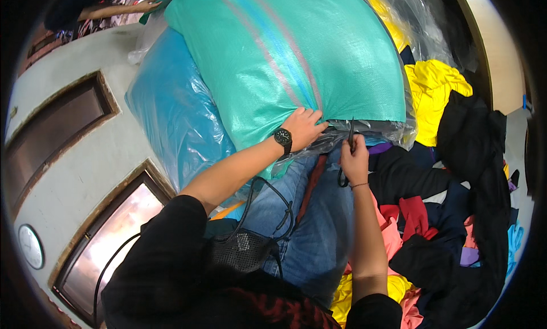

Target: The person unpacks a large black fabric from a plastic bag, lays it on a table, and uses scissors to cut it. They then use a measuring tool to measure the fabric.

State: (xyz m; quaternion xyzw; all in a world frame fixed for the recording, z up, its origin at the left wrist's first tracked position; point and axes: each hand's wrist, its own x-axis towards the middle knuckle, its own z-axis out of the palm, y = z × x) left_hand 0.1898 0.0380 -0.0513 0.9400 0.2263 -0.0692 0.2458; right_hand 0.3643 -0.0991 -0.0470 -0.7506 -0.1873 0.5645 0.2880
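A stuffed green woven sack (273, 61) with blue and pinkish stripes fills the upper middle. My left hand (305, 128), a black watch on its wrist, grips the sack's near edge, fingers on top and bunched against the fabric. Dark clear plastic (336, 136) shows beneath that edge. Just right of it, my right hand (356, 158) is closed around black scissors (351, 141). The blades point away from me at the sack's edge, and a handle loop sticks out below my fingers.
A blue plastic-wrapped bundle (176, 101) leans left of the sack. Heaped clothes, including a yellow garment (433, 95) and a black garment (470, 135), lie on the right. A black mesh pouch (242, 252) with a cord rests near my lap. Another person's arm (117, 11) shows at upper left.
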